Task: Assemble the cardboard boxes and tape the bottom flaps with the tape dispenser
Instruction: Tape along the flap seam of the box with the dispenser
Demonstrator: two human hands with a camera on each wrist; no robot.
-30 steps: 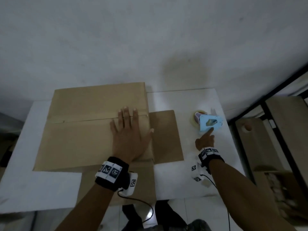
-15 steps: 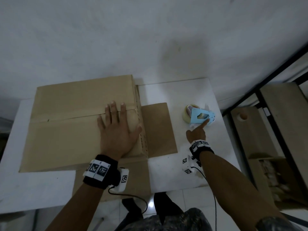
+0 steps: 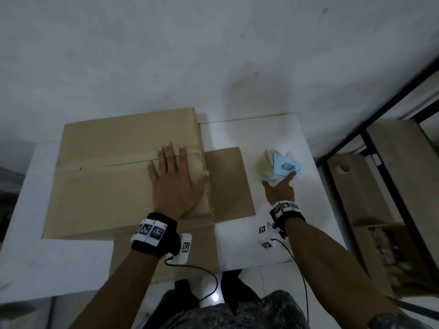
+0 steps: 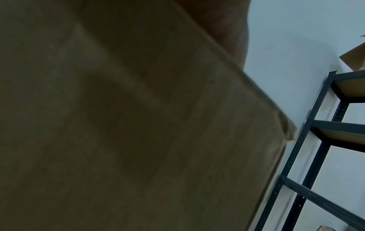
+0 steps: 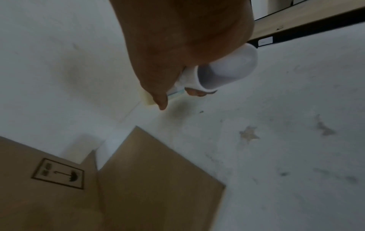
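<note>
While the left hand (image 3: 174, 184) presses flat, fingers spread, across the cardboard box (image 3: 114, 172) flap seam, the right hand (image 3: 280, 188) at three o'clock grips the blue tape dispenser (image 3: 283, 166), which rests on the white table (image 3: 273, 136).

wall (image 3: 213, 55): plain white, a bit scuffed from what I can see
table (image 3: 273, 138): white, marked-up top, pushed against the wall
shelf (image 4: 308, 140): dark metal frame on my right, wood boards
floor (image 3: 261, 279): pale tiles
light: pretty dim

right hand (image 3: 280, 189) now grips tape dispenser (image 3: 283, 166) — lifting
</note>
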